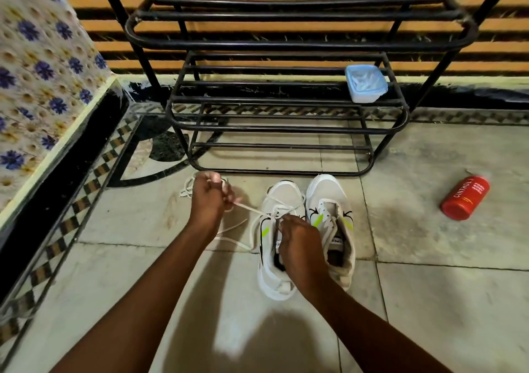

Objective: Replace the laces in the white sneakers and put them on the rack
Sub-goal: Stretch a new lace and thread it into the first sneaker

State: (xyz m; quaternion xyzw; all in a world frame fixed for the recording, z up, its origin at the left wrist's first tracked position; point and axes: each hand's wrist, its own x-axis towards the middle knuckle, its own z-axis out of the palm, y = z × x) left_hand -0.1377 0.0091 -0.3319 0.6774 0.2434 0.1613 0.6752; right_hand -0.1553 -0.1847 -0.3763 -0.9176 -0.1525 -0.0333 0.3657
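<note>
I see two white sneakers side by side on the tiled floor (429, 301), toes pointing at the black metal rack (286, 126) just beyond them. The left sneaker (274, 258) carries a white lace (252, 209) threaded through its upper eyelets; the right sneaker (332, 229) shows bare eyelets and an open tongue. My left hand (210, 198) is raised to the left of the shoes, its fingers clenched around a bundle of that lace, which runs taut from the fist to the left sneaker's eyelets. More loose lace trails on the floor beneath that hand. My right hand (297, 238) sits over the left sneaker's opening, fingers curled and pinching the lace at the eyelets. On the rack's middle shelf, at its right end, stands a pale blue lidded container (365, 83). A red can (465, 198) lies on its side on the floor, well apart to the right.
</note>
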